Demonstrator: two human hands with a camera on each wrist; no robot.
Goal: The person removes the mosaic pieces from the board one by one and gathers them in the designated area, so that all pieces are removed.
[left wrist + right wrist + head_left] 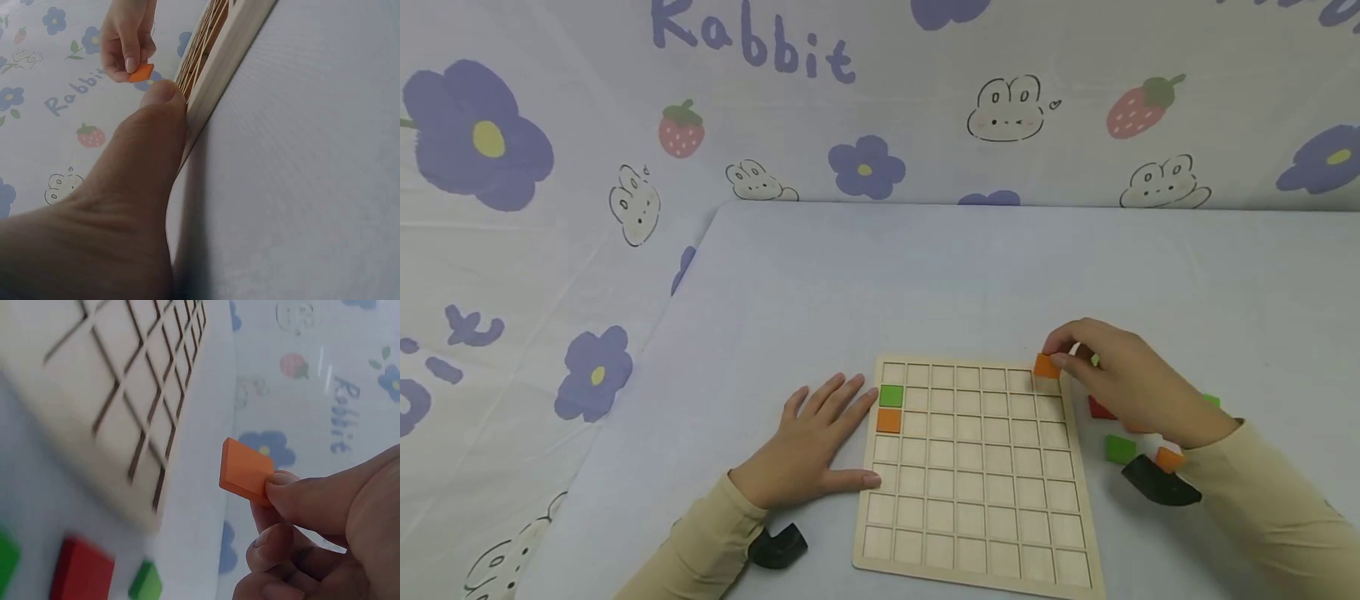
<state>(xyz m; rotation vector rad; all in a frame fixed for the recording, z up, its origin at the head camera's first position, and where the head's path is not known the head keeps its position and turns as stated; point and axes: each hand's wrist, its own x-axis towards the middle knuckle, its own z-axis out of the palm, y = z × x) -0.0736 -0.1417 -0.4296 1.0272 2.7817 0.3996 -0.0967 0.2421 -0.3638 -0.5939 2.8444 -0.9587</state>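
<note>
A wooden grid board (970, 483) lies flat on the table, with a green square tile (891, 396) and an orange square tile (889, 421) in its leftmost column. My right hand (1131, 379) pinches another orange tile (245, 470) between thumb and fingers. In the head view this tile appears over the board's far right corner; the right wrist view shows it raised above the surface. With fingers spread, my left hand (812, 446) rests at the board's left side, its thumb (153, 125) touching the edge.
Right of the board lie loose tiles, among them a green tile (1121, 449), a red tile (1101, 407) and an orange tile (1169, 458), some partly hidden by the right arm. A black band piece shows at each wrist. Behind the table hangs a printed cloth (925, 108).
</note>
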